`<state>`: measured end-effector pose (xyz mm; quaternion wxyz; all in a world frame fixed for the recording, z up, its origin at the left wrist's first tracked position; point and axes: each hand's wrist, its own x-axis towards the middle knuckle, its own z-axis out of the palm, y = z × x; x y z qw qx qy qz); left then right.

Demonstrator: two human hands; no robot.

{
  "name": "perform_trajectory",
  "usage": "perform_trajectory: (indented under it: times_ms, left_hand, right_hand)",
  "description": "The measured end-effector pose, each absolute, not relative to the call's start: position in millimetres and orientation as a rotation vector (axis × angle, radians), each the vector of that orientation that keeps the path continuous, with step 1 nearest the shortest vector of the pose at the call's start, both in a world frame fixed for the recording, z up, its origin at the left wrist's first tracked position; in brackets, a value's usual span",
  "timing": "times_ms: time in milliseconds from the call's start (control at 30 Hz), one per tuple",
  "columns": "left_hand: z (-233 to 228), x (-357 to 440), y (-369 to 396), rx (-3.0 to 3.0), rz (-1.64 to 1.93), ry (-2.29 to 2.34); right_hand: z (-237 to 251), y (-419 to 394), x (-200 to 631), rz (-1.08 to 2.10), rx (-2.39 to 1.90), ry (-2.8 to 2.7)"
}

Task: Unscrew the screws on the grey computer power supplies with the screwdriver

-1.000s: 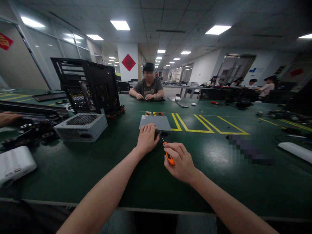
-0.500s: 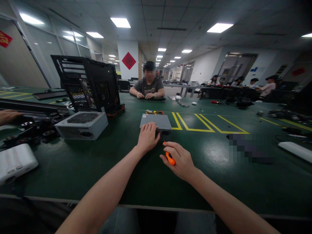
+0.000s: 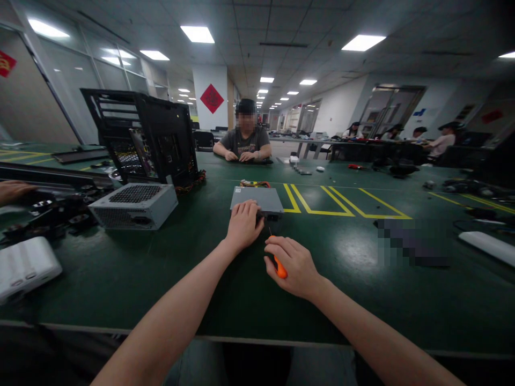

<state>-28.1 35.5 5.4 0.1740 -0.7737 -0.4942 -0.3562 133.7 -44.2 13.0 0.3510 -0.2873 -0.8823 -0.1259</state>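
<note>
A flat grey metal box point(image 3: 260, 198) lies on the green table point(image 3: 201, 279) in front of me, with coloured wires behind it. My left hand point(image 3: 243, 224) rests on its near left corner, pressing it down. My right hand point(image 3: 290, 264) grips an orange-handled screwdriver point(image 3: 278, 266), its thin shaft pointing up toward the box's near edge.
A grey power supply unit point(image 3: 134, 206) and a black open computer case point(image 3: 142, 136) stand to the left. A white device point(image 3: 24, 266) lies at the near left. A person sits across the table; another person's hand point(image 3: 14, 189) shows at the far left. Yellow lines mark the table.
My right hand has shifted its grip on the screwdriver slightly. My left hand stays on the box.
</note>
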Motion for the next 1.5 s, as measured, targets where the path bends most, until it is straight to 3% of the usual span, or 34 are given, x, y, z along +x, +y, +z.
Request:
perform_trajectory:
  times_ms: [633, 867, 1133, 1500]
  left_hand:
    - [6.4, -28.4, 35.0, -2.192, -0.985, -1.394]
    - [4.4, -27.5, 36.9, -2.163, -0.992, -1.4]
    - [4.1, -27.5, 36.8, -2.167, -0.992, -1.392]
    - [4.4, -27.3, 36.3, -2.16, -1.0, -1.398]
  right_hand:
    - [13.4, -48.5, 133.1, -0.149, -0.755, -2.316]
    - [11.9, -44.9, 133.7, -0.289, -0.701, -2.382]
    - [11.3, -46.8, 134.4, -0.177, -0.746, -2.293]
    - [15.6, -46.1, 134.2, -0.295, -0.695, -2.363]
